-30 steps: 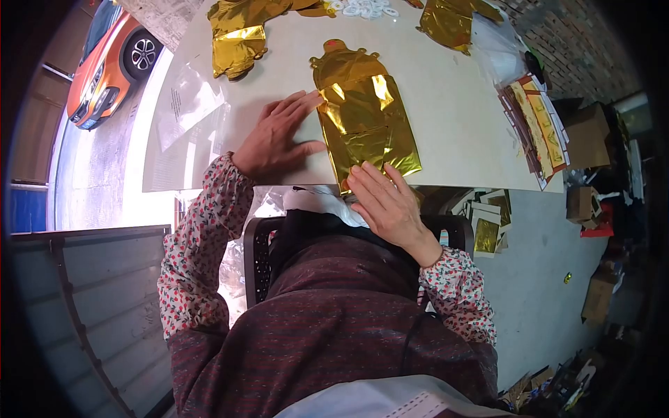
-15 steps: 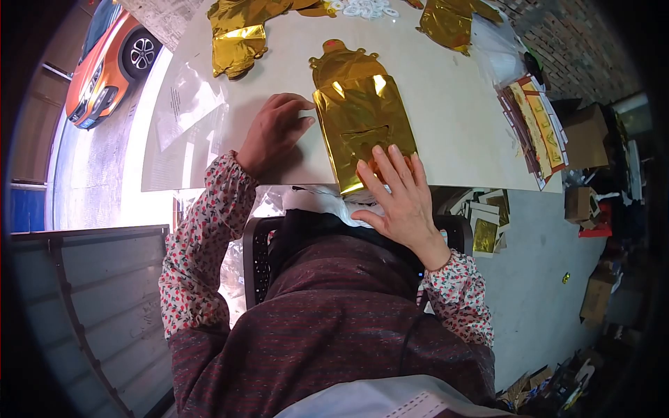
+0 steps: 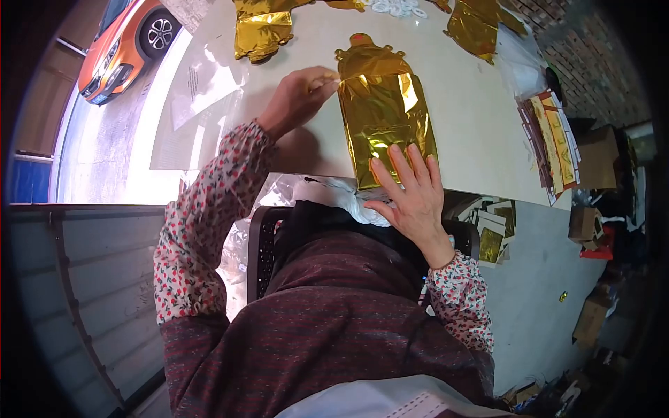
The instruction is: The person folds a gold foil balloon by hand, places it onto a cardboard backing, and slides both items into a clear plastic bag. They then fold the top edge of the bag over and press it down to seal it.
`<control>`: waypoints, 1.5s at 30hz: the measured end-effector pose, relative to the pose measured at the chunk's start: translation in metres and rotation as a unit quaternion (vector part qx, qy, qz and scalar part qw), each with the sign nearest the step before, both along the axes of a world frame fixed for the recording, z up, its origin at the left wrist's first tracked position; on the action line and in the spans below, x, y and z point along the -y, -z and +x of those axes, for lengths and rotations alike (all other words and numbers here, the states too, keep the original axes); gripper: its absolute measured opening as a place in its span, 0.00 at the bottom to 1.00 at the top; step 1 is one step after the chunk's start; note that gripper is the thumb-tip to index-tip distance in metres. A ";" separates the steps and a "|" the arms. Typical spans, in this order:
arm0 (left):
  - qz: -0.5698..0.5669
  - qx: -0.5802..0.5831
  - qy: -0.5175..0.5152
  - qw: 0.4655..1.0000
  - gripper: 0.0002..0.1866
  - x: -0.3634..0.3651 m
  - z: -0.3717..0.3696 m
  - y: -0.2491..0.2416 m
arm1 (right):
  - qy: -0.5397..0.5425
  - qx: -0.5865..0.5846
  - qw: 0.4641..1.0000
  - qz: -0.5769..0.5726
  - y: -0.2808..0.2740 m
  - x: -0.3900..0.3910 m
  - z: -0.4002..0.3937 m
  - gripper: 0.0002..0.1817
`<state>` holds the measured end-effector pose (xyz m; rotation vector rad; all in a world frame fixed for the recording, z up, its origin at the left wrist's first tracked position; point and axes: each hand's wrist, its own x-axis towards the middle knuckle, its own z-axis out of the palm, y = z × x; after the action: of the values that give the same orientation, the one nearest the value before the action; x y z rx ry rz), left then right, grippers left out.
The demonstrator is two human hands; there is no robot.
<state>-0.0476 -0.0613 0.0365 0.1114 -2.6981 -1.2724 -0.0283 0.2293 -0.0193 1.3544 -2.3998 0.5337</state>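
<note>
A shiny gold foil sheet (image 3: 385, 104), folded and shaped like a flat bag, lies on the table near its front edge. Its top end is narrower and scalloped, with a small red mark. My left hand (image 3: 298, 97) pinches the foil at its upper left corner, thumb and fingertips pressed together. Flat on the lower end of the foil rests my right hand (image 3: 412, 195), fingers spread and holding nothing. Part of the foil is hidden beneath those fingers.
More gold foil pieces (image 3: 263, 35) lie at the table's far side, near a pile of white rings (image 3: 397, 8). Clear plastic (image 3: 205, 87) sits at left. Printed card pieces (image 3: 547, 143) lie at the right edge. A cardboard box (image 3: 596, 157) stands beyond.
My left hand has moved up along the foil's left edge and its fingers have closed at the corner. My right hand stays on the lower end. The whole view has shifted slightly.
</note>
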 end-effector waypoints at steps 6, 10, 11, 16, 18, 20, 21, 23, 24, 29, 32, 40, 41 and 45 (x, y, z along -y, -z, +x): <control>0.137 0.127 0.066 0.980 0.19 0.019 -0.045 -0.011 | -0.004 -0.009 1.000 -0.009 0.000 0.000 -0.001 0.41; 0.040 0.206 0.137 0.968 0.17 0.032 -0.068 -0.021 | -0.004 -0.002 1.000 -0.013 -0.002 0.002 -0.001 0.41; 0.044 0.227 0.150 0.961 0.17 0.033 -0.071 -0.023 | -0.004 0.002 1.000 -0.011 -0.003 0.002 -0.002 0.41; 0.162 0.351 0.170 0.906 0.17 0.035 -0.072 -0.034 | -0.001 0.014 1.000 -0.008 -0.003 0.003 -0.001 0.40; 0.179 0.369 0.167 0.896 0.15 0.035 -0.069 -0.033 | -0.001 0.017 1.000 -0.007 -0.003 0.003 -0.001 0.40; 0.196 0.393 0.193 0.877 0.14 0.038 -0.066 -0.026 | -0.003 0.013 1.000 -0.008 0.001 0.000 0.000 0.40; 0.190 0.396 0.199 0.876 0.14 0.040 -0.067 -0.026 | -0.002 0.012 1.000 -0.008 0.001 0.000 0.000 0.40; 0.177 0.402 0.211 0.873 0.14 0.040 -0.068 -0.027 | 0.000 0.012 1.000 -0.009 0.002 0.001 0.000 0.40; 0.144 0.407 0.214 0.876 0.14 0.039 -0.069 -0.028 | 0.002 0.011 1.000 -0.010 0.002 0.001 0.000 0.40; 0.043 0.391 0.234 0.889 0.18 0.029 -0.073 -0.030 | 0.005 0.010 1.000 -0.008 0.006 -0.002 0.001 0.40; 0.000 0.361 0.241 0.901 0.20 0.026 -0.074 -0.027 | 0.008 0.013 1.000 -0.007 0.008 -0.003 0.002 0.41; 0.000 0.333 0.233 0.914 0.21 0.023 -0.071 -0.016 | 0.009 -0.002 1.000 -0.004 0.009 -0.007 0.005 0.39; 0.012 0.330 0.229 0.916 0.22 0.021 -0.072 -0.017 | 0.010 0.000 1.000 -0.002 0.009 -0.007 0.004 0.39; 0.073 0.236 0.141 0.959 0.20 0.009 -0.051 -0.022 | 0.006 -0.002 1.000 -0.003 0.008 -0.007 0.003 0.39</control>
<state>-0.0985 -0.0703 0.0586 0.0541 -3.1006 -1.7193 -0.0254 0.2358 -0.0276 1.3366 -2.4005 0.5342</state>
